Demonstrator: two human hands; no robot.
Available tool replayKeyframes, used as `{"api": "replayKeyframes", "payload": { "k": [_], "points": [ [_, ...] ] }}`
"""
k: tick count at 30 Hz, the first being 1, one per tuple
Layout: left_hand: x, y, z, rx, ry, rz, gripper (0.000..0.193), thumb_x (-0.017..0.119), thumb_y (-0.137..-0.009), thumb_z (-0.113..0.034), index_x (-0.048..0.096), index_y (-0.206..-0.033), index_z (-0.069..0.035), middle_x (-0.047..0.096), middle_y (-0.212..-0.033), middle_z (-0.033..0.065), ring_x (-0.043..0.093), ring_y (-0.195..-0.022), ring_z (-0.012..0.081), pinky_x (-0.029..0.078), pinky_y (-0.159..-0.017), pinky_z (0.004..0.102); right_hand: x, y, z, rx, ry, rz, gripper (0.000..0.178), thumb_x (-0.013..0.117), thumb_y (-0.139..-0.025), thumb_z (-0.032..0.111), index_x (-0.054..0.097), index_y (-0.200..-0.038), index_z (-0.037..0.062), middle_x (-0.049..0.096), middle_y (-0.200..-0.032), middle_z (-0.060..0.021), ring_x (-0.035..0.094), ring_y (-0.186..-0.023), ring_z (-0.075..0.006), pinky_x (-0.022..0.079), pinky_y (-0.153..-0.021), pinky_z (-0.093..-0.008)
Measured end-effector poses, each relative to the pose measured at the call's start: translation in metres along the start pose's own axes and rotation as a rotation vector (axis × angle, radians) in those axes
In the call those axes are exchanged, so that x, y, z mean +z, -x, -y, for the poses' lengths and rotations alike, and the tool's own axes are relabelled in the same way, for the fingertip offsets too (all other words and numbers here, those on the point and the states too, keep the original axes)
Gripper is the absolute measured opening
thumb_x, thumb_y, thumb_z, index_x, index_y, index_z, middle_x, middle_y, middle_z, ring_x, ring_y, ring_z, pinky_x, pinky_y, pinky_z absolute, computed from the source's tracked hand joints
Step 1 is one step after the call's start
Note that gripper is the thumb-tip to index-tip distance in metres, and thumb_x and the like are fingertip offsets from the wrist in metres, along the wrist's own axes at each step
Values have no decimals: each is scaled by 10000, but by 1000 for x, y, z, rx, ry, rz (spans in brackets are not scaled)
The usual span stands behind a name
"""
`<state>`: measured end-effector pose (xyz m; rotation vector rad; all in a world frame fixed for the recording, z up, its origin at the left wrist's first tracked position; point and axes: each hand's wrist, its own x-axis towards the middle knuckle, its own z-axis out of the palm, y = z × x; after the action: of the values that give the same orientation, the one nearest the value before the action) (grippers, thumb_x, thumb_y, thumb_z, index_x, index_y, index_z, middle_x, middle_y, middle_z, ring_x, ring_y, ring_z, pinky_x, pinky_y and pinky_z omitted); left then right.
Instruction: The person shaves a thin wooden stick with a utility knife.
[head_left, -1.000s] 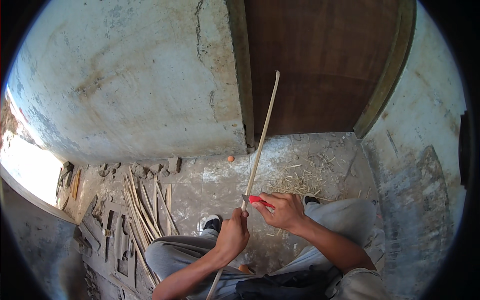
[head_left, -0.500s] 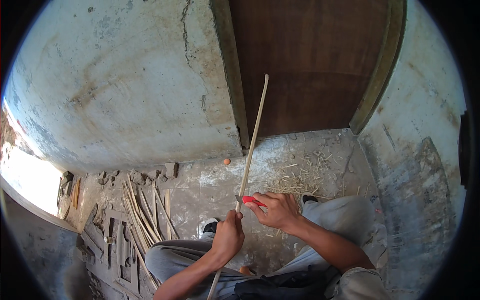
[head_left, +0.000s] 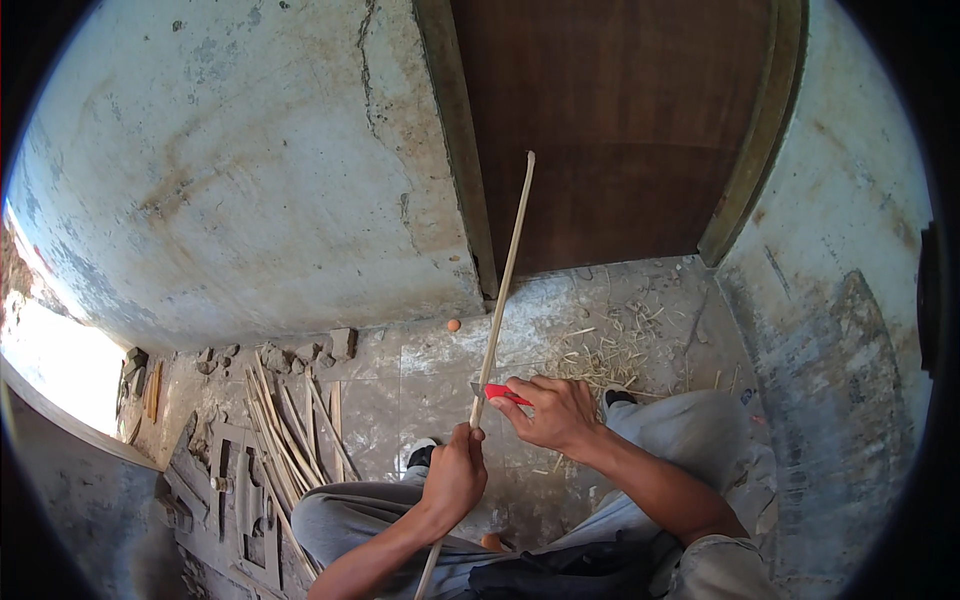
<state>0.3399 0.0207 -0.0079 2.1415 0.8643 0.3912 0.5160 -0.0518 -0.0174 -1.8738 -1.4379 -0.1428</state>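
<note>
since the earlier frames the long pale stick (head_left: 503, 280) has swung a little to stand nearer upright, its tip now across the brown wooden door (head_left: 620, 130), and both hands sit slightly lower. left hand (head_left: 455, 475) is wrapped in a closed fist round the stick's lower part above the grey-trousered knees, while the right hand (head_left: 555, 412) has its fingers curled tight on a red-handled knife (head_left: 503, 394) set against the stick. more split sticks (head_left: 285, 430) lie on the dusty floor (head_left: 400, 370) to the left, shavings (head_left: 610, 340) by the door.
</note>
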Motion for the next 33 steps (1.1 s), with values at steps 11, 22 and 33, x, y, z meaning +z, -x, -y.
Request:
{"api": "replayKeyframes", "payload": {
  "k": [11, 22, 33],
  "points": [
    [20, 44, 1, 75, -25, 143, 95, 510, -983, -115, 516, -994, -20, 578, -626, 274, 596, -620, 504, 440, -517, 572, -46, -35, -79, 480, 145, -99, 272, 634, -940, 396, 759, -1066, 189, 673, -663, -127, 676, -583, -266, 505, -524, -375],
    [6, 12, 3, -31, 64, 159, 172, 490, -1009, -127, 598, -1013, 8, 571, -606, 176, 615, -556, 336, 432, -536, 418, -56, -21, -45, 273, 184, -221, 329, 661, -919, 394, 736, -973, 77, 672, -695, -147, 675, -638, -340, 510, -576, -411],
    [6, -1, 14, -74, 120, 105, 240, 471, -1032, -174, 614, -1028, 18, 556, -610, 96, 558, -544, 192, 437, -550, 358, -12, 10, 0, 75, -226, 153, 277, 687, -909, 334, 737, -966, 67, 678, -711, -143, 671, -620, -327, 510, -544, -379]
  ]
}}
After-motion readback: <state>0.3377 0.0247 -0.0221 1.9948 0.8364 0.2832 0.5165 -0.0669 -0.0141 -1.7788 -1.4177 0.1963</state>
